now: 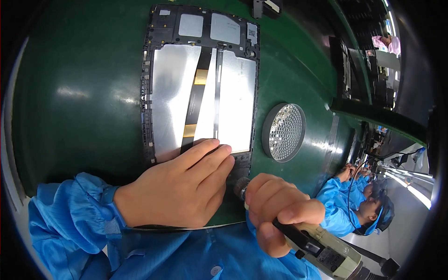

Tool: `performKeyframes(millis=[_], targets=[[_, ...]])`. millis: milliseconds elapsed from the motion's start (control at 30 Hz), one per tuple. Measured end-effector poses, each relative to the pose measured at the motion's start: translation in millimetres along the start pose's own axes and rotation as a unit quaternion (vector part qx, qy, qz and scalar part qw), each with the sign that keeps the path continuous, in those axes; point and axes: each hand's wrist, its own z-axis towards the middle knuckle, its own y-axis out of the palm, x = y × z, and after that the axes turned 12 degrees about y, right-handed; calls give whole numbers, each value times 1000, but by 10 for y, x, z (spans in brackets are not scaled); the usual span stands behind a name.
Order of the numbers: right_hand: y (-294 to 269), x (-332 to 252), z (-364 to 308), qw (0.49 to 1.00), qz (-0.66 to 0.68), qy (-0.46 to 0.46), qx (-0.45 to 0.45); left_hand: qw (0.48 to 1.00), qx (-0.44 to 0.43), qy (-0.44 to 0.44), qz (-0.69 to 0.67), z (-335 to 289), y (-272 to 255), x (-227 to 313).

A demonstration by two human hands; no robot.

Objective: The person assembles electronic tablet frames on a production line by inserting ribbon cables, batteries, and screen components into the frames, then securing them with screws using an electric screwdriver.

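Observation:
A tablet frame [161, 102] lies on the green work surface in front of me, black-edged with silver metal plates inside. A dark ribbon cable [192, 108] with gold patches runs slantwise down it. My left hand [186, 184] rests over the frame's near end, fingers stretched out and close together, and hides part of it. To the right of that end, my right hand [280, 207] is wrapped round a beige electric screwdriver [333, 249]. Its knurled nose [241, 187] points left towards the frame's near right corner. The screwdriver's bit cannot be made out.
A round grey dish [266, 137] with rows of small shiny dots stands right of the frame. The green work surface [84, 116] spreads out on the left. A black block-like fixture [258, 8] is at the far edge. Co-workers in blue [338, 205] sit at the right.

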Motion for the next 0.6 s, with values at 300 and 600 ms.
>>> performKeyframes(millis=[300, 600], targets=[[-220, 12, -135, 995, 81, -37, 55, 999, -21, -6, 31, 41, 23, 82], [-639, -102, -274, 978, 47, -36, 198, 999, 36, -11, 39, -25, 83, 157]])
